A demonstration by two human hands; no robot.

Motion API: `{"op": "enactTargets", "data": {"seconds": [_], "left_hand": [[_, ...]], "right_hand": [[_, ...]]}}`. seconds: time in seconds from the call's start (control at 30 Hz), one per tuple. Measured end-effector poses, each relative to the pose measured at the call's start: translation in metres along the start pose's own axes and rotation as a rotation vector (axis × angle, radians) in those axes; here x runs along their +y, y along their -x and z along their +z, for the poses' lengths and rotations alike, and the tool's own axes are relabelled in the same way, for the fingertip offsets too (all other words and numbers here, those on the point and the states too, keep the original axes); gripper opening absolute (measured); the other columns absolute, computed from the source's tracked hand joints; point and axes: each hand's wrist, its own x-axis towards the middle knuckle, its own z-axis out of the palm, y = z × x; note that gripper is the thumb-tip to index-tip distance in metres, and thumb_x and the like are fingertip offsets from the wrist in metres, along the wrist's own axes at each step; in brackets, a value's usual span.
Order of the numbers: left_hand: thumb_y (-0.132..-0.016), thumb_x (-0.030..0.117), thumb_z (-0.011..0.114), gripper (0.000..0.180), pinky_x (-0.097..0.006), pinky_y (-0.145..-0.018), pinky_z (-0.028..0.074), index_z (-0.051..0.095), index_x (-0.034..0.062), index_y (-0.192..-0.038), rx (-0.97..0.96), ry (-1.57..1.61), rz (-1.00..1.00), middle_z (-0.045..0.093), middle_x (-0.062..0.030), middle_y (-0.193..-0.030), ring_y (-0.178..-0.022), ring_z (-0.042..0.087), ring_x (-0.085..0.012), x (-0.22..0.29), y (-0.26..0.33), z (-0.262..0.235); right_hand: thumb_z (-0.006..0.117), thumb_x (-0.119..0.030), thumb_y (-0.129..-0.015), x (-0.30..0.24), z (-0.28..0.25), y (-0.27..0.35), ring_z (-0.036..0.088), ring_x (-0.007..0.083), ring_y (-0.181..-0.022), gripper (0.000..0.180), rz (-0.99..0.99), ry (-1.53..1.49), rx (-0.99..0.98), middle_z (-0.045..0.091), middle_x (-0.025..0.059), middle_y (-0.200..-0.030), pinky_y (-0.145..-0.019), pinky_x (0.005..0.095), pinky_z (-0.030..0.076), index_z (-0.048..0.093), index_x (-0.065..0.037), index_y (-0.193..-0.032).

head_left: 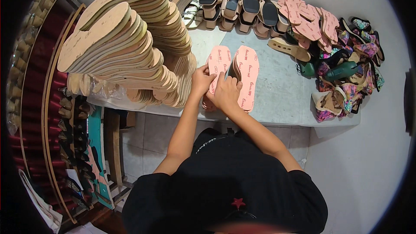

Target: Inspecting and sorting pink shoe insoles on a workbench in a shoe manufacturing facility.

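Observation:
Two stacks of pink insoles with red print stand side by side on the table. My left hand (203, 81) is closed round the left edge of the left stack (220, 56), its thumb on top. Across the lower part of that same stack lies my right hand (226, 92), its thumb at the left side and its fingers bent toward the gap. The knuckles come close to the right stack (248, 71); whether they touch it I cannot tell. Part of the left stack is hidden under my hands.
Tall piles of beige soles (108, 56) rise at the left. Along the back are black-soled heeled sandals (250, 11) and a heap of loose pink insoles (310, 21). Colourful patterned shoe uppers (346, 91) and green shoe lasts (340, 71) crowd the table's right end.

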Motion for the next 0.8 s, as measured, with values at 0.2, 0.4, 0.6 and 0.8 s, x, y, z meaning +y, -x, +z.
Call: {"op": "enactTargets", "data": {"seconds": [0.2, 0.4, 0.6, 0.8], "left_hand": [[-0.068, 0.004, 0.068, 0.039, -0.030, -0.064, 0.049, 0.058, -0.0062, -0.104, 0.128, -0.210, 0.100, 0.063, -0.0154, -0.083, -0.069, 0.064, -0.0224, -0.019, -0.001, 0.001], [-0.069, 0.007, 0.067, 0.039, -0.035, -0.070, 0.048, 0.058, -0.0038, -0.106, 0.184, -0.322, 0.102, 0.058, -0.0205, -0.095, -0.081, 0.061, -0.0293, -0.026, 0.001, 0.002], [-0.073, 0.016, 0.065, 0.045, -0.041, -0.086, 0.040, 0.052, 0.0010, -0.114, 0.248, -0.493, 0.137, 0.049, -0.0210, -0.106, -0.097, 0.050, -0.0369, 0.013, 0.009, 0.014], [-0.074, 0.014, 0.062, 0.040, -0.040, -0.091, 0.036, 0.053, 0.0039, -0.112, 0.179, -0.226, 0.280, 0.045, -0.0174, -0.111, -0.105, 0.044, -0.0337, 0.057, -0.006, 0.049]], "right_hand": [[0.065, -0.048, -0.060, -0.005, 0.007, 0.002, 0.048, 0.0273, -0.079, 0.062, -0.048, 0.009, -0.059, 0.053, 0.0135, -0.080, -0.073, 0.0423, 0.031, 0.050, -0.001, -0.098], [0.064, -0.045, -0.063, 0.001, 0.012, 0.009, 0.049, 0.0252, -0.084, 0.058, -0.127, 0.015, -0.072, 0.053, 0.0108, -0.085, -0.079, 0.0431, 0.031, 0.051, -0.003, -0.100], [0.065, -0.038, -0.066, 0.028, -0.017, 0.001, 0.046, 0.0267, -0.092, 0.051, -0.082, -0.111, -0.066, 0.050, 0.0127, -0.095, -0.079, 0.0450, 0.030, 0.054, -0.006, -0.104], [0.067, -0.032, -0.068, 0.138, -0.059, -0.046, 0.040, 0.0300, -0.101, 0.051, 0.109, -0.158, 0.277, 0.044, 0.0138, -0.106, -0.083, 0.0466, 0.027, 0.052, -0.009, -0.110]]}}
